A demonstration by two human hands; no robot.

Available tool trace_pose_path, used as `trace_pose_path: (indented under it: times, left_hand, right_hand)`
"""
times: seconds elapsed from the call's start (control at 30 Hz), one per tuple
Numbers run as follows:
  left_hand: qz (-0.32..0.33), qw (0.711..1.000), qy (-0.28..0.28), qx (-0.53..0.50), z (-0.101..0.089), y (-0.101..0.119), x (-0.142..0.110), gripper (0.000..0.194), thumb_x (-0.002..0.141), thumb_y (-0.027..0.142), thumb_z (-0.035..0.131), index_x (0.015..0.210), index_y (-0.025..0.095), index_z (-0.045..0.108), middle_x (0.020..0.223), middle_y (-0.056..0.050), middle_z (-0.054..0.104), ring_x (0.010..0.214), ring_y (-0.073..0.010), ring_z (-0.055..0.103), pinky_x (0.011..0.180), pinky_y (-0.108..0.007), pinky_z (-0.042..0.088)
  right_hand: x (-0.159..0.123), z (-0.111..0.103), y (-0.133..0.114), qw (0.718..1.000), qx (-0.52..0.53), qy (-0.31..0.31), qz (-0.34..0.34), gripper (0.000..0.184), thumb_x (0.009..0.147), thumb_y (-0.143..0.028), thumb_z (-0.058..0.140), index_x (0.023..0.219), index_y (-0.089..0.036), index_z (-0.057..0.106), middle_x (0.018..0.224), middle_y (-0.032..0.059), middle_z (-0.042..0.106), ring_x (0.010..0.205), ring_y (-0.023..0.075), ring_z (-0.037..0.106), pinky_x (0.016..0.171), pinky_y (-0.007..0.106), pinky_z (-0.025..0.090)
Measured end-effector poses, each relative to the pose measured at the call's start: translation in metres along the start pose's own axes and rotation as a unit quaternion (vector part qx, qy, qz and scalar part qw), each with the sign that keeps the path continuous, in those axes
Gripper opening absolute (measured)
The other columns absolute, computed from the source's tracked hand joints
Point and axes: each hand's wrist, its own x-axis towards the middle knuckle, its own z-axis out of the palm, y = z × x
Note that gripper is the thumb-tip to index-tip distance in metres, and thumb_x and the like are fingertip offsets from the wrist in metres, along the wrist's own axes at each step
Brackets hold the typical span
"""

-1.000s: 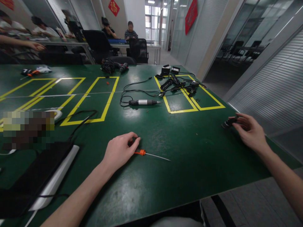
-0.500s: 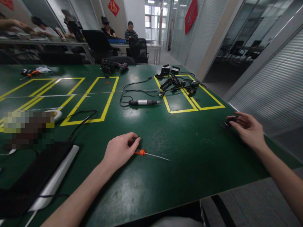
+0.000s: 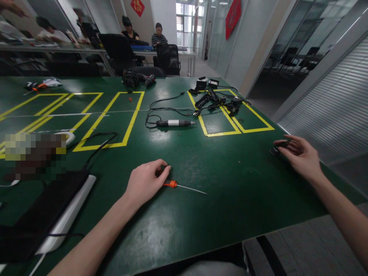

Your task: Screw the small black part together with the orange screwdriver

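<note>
My left hand (image 3: 146,178) rests on the green table (image 3: 230,203), its fingers curled and the thumb close to the index finger. Whatever may be inside that curl is hidden. Beside and partly behind this hand lies a screwdriver (image 3: 173,184) with an orange handle and a thin metal shaft pointing right; most of the handle is covered by the hand, and I cannot tell whether the fingers grip it. Over at the table's right edge, my right hand (image 3: 303,157) pinches a small black round part (image 3: 275,149) with a pale rim, low at the tabletop.
An electric screwdriver (image 3: 173,123) with a black cord lies mid-table. Tangled black devices and cables (image 3: 214,100) lie by yellow tape outlines. At left are a black flat item (image 3: 48,211) and a white strip (image 3: 70,211). A power drill (image 3: 148,80) lies far back. People sit beyond.
The view has shifted very slightly. Both hands, the screwdriver and the black part stay practically where they were.
</note>
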Motion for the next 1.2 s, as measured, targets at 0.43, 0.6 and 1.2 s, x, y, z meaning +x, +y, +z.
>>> trace_pose_path:
  times: [0.43, 0.6, 1.2]
  left_hand:
    - [0.0, 1.0, 0.001, -0.006, 0.002, 0.001, 0.001, 0.039, 0.097, 0.053, 0.047, 0.1, 0.024, 0.073, 0.082, -0.001, 0.074, 0.078, -0.0233, 0.068, 0.065, -0.03, 0.038]
    - [0.0, 1.0, 0.002, -0.003, 0.002, -0.001, 0.0, 0.038, 0.098, 0.053, 0.047, 0.099, 0.024, 0.072, 0.081, -0.001, 0.074, 0.077, -0.0227, 0.068, 0.065, -0.031, 0.038]
    - [0.004, 1.0, 0.007, -0.002, 0.004, -0.003, 0.0, 0.036, 0.098, 0.052, 0.048, 0.099, 0.025, 0.073, 0.081, 0.0, 0.074, 0.077, -0.0224, 0.068, 0.065, -0.03, 0.038]
  right_hand:
    - [0.001, 0.006, -0.012, 0.999, 0.037, 0.02, 0.029, 0.048, 0.076, -0.026, 0.081, 0.121, -0.023, 0.065, 0.104, 0.0127, 0.079, 0.109, 0.028, 0.075, 0.107, 0.049, 0.054]
    - [0.001, 0.009, -0.022, 0.996, 0.064, 0.013, 0.063, 0.039, 0.083, -0.017, 0.077, 0.12, -0.023, 0.066, 0.106, 0.0139, 0.079, 0.111, 0.0242, 0.074, 0.108, 0.044, 0.053]
    - [0.0, 0.0, -0.034, 0.987, 0.044, -0.002, 0.155, 0.03, 0.081, -0.016, 0.082, 0.11, -0.021, 0.075, 0.122, 0.0141, 0.077, 0.119, 0.0214, 0.073, 0.107, 0.031, 0.053]
